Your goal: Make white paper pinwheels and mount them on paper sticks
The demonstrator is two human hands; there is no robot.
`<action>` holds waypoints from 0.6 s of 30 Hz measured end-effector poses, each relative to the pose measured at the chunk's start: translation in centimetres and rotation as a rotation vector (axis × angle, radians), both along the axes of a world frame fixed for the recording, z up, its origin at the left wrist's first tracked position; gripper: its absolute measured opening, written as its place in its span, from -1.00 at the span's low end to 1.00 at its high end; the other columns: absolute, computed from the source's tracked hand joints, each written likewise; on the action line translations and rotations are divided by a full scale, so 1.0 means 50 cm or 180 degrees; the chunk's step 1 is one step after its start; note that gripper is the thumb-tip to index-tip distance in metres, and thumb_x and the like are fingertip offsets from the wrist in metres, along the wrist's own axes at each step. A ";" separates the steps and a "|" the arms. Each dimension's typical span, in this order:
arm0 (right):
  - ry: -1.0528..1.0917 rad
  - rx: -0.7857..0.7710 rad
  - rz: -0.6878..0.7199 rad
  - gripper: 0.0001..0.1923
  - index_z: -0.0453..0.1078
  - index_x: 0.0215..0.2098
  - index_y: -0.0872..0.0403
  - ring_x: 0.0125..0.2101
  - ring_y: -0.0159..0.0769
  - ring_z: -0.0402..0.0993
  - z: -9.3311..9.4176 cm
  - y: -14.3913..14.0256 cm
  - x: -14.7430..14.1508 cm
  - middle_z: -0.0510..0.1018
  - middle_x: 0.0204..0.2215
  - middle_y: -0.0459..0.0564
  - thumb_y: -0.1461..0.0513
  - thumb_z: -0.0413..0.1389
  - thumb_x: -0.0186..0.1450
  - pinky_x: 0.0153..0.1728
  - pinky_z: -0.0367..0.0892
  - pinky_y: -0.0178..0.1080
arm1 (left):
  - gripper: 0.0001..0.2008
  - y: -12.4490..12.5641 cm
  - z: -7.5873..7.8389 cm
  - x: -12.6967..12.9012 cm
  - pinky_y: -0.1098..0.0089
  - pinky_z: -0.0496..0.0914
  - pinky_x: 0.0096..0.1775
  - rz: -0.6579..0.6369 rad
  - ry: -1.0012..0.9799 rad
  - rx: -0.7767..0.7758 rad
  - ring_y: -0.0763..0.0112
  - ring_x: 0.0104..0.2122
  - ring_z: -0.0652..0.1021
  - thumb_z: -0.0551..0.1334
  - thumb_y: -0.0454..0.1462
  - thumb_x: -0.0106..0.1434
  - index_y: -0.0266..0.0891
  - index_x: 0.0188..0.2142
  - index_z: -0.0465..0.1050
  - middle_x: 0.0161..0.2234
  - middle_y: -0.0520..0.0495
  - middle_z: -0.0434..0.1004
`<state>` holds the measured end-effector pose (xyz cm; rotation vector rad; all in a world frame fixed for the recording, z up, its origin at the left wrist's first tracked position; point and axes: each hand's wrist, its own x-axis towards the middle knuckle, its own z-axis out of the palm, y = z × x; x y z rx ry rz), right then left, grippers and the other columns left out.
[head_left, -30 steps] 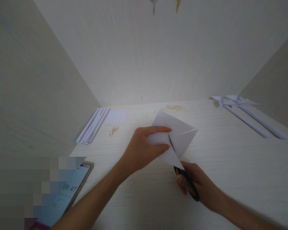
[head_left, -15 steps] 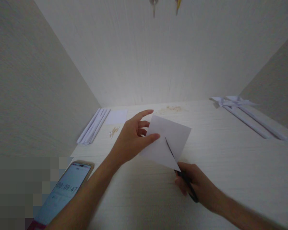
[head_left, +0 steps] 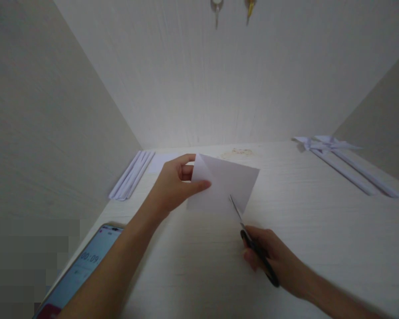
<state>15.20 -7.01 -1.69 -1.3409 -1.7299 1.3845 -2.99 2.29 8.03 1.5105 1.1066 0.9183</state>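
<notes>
The left hand (head_left: 173, 188) pinches a white sheet of paper (head_left: 228, 184) at its left corner, thumb on the near face and fingers curled behind, holding the sheet lifted above the table (head_left: 319, 230) with one corner bent toward the palm. The right hand (head_left: 272, 259) is closed around the black handles of a pair of scissors (head_left: 252, 241), knuckles low over the tabletop; the blades point up and away toward the sheet's lower edge, with the tip lying at or just over that edge, and they look nearly closed, though the view is too soft to say whether they bite into the sheet. Left of the paper, against the side wall, lies a bundle of folded white strips (head_left: 131, 175). At the near left edge a phone (head_left: 83, 268) lies face up with a lit timer screen. Far right, near the back wall, rest paper pinwheels (head_left: 322, 144) on long white sticks. Two small metal objects (head_left: 232, 6) hang at the top of the back wall.
</notes>
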 end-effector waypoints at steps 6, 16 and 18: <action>0.0209 0.0121 -0.0042 -0.48 0.08 -0.58 0.07 -0.58 -0.42 0.07 -0.004 0.001 0.007 0.14 -0.64 -0.13 -0.20 -0.14 0.10 -0.61 0.01 -0.35 | -0.61 0.020 -0.016 -0.009 0.29 0.43 -0.32 0.0370 -0.0528 0.0049 0.29 -0.39 0.55 0.34 -0.32 -0.19 -0.32 -0.29 0.43 -0.41 -0.11 0.56; 0.0269 0.0338 -0.0091 -0.49 0.14 -0.57 0.09 -0.57 -0.40 0.13 -0.009 -0.002 0.008 0.22 -0.63 -0.10 -0.17 -0.14 0.13 -0.62 0.07 -0.36 | -0.80 0.012 -0.037 0.016 0.52 0.33 -0.51 0.0787 -0.1135 -0.0231 0.51 -0.55 0.46 0.34 -0.29 -0.17 -0.33 -0.49 0.46 -0.51 -0.03 0.52; 0.0323 0.0359 -0.0167 -0.51 0.16 -0.57 0.10 -0.57 -0.40 0.14 -0.012 -0.001 0.007 0.23 -0.63 -0.09 -0.15 -0.12 0.13 -0.63 0.07 -0.36 | -0.81 0.008 -0.044 0.026 0.56 0.26 -0.59 0.0833 -0.1161 -0.0231 0.55 -0.60 0.42 0.34 -0.27 -0.17 -0.34 -0.53 0.45 -0.55 -0.02 0.48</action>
